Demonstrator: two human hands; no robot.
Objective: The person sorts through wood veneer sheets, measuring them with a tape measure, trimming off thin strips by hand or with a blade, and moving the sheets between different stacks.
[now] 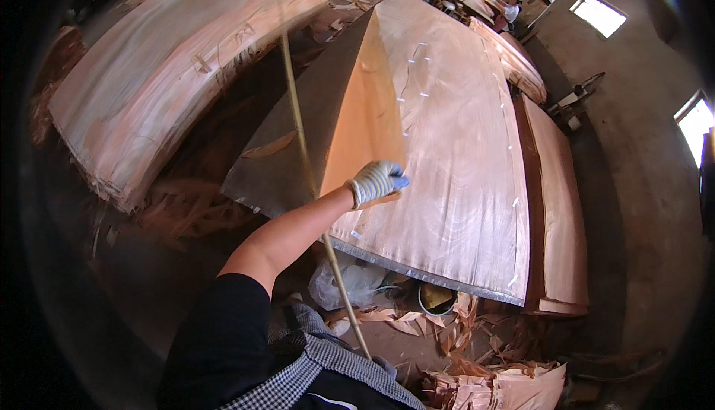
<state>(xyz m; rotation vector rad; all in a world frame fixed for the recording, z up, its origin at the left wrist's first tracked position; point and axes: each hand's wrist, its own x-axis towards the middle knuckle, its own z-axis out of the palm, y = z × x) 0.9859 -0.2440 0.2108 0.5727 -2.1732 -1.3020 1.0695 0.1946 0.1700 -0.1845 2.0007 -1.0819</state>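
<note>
Head view shows a lifted veneer sheet at frame centre, its lower corner pinched in the gloved left hand, above the flat veneer-covered table, a thin stick crossing left of it.

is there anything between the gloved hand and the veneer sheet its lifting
Nothing visible. The gloved left hand already grips the near edge of the raised veneer sheet, which is folded up off the sheet on the table. A thin stick crosses beside the forearm, not between hand and sheet.
</note>
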